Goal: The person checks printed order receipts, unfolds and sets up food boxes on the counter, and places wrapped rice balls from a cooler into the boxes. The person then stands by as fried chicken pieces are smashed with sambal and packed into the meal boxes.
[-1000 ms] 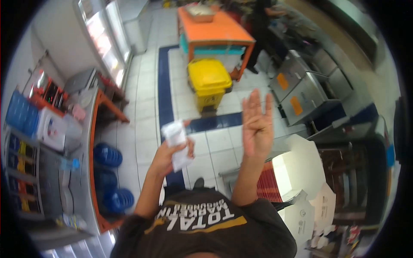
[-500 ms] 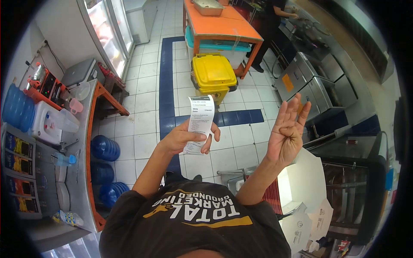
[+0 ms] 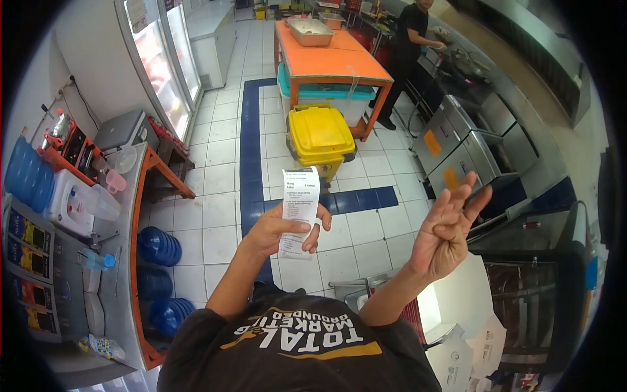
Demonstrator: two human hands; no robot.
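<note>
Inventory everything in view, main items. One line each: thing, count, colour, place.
Receipt: 1, white, frame centre
Table: 1, orange, far centre
Rectangular tray: 1, silver, on table
Storage tub: 1, teal-lidded, under table
Lidded bin: 1, yellow, in front of table
Water jugs: 4, blue, one on left counter, three beneath
Mug: 1, pink, on counter
Glass-door fridge: 1, white, far left
Cartons: several, white, lower right
Co-worker: 1, dark clothing, far right
T-shirt: 1, dark, on wearer
Left hand: 1, bare, centre, holding receipt
Right hand: 1, bare, raised at right, empty
</note>
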